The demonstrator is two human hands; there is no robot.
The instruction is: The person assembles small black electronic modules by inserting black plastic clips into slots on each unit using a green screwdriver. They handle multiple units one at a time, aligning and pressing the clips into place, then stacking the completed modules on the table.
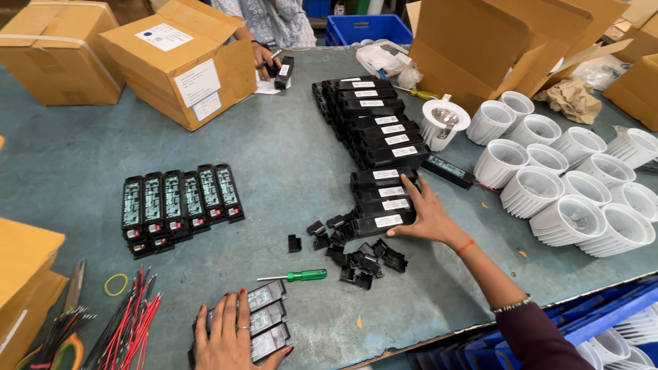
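While my left hand (229,336) lies flat, fingers spread, on three black rectangular driver boxes with grey labels (267,320) at the near edge of the grey-blue counter (288,164), my right hand (426,214) presses open-palmed against the stacked black white-labelled driver boxes (384,202) (small black plastic end caps (356,257) lie scattered just beside them).

Worn teal worktable (288,157), cardboard boxes (181,62), blue crate (367,29) behind
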